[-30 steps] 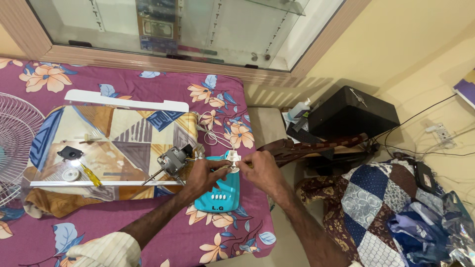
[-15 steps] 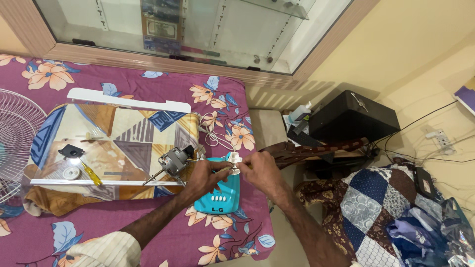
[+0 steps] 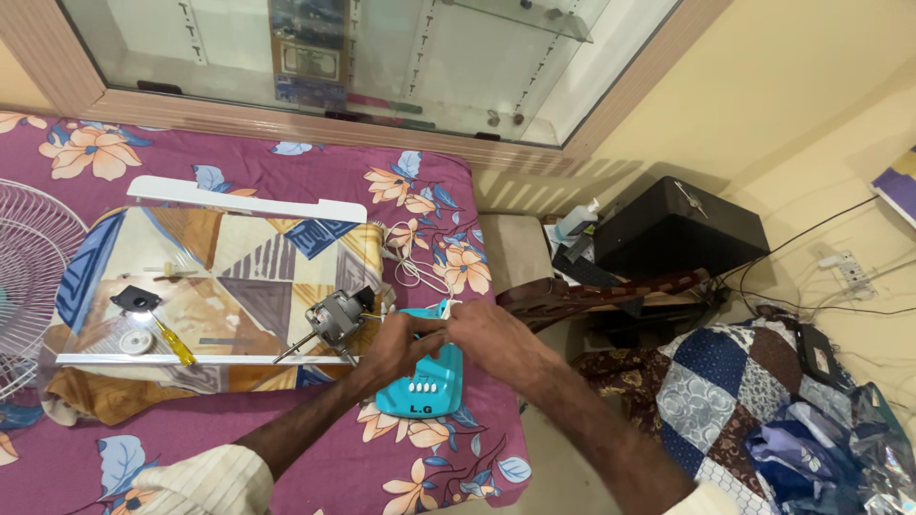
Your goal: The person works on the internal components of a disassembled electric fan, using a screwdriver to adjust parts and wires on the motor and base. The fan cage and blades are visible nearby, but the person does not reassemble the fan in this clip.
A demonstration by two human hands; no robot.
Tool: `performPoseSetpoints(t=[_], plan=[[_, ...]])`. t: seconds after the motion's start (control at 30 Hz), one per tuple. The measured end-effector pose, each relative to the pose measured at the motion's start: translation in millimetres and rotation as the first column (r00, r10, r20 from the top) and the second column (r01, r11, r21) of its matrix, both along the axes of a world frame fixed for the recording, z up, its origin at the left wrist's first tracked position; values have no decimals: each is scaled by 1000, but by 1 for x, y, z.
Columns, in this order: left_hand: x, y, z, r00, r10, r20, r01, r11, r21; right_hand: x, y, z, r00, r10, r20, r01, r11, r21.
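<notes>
A teal plastic fan base panel [image 3: 426, 391] with a row of white buttons lies on the purple floral bedsheet [image 3: 315, 458] near the bed's front edge. My left hand [image 3: 401, 345] and my right hand [image 3: 491, 339] meet over its upper end, both pinching a small white part with wires; exactly what each finger grips is hidden. A grey fan motor [image 3: 336, 319] with a metal shaft rests just left of my left hand on a patterned board [image 3: 215, 277].
A yellow-handled screwdriver [image 3: 174, 339], a black bit and a white ring lie on the board. A white fan guard [image 3: 24, 277] sits at far left. A black box [image 3: 673, 229], a dark wooden chair and a patchwork quilt [image 3: 763, 401] stand to the right.
The view has shifted slightly. My hands stay together over the teal panel, working on the small white part; nothing was let go.
</notes>
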State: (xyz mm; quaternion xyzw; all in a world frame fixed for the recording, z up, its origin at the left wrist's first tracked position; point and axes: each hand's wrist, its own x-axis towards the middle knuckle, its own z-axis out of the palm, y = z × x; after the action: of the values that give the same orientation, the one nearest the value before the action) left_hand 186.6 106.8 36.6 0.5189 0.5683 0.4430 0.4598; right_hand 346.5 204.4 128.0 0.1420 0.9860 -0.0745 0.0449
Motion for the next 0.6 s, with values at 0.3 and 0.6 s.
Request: performPoseSetpoints(t=[0.3,0.6], plan=[[2,4,3,1000,-1,-13,0,1000,-19,-4,-6,9,930,-356,91,361,931,-50],[-1,2,-2,999,-34,-9,34,999,5,-8,10,-10,983,-183,21,183,983,-15]])
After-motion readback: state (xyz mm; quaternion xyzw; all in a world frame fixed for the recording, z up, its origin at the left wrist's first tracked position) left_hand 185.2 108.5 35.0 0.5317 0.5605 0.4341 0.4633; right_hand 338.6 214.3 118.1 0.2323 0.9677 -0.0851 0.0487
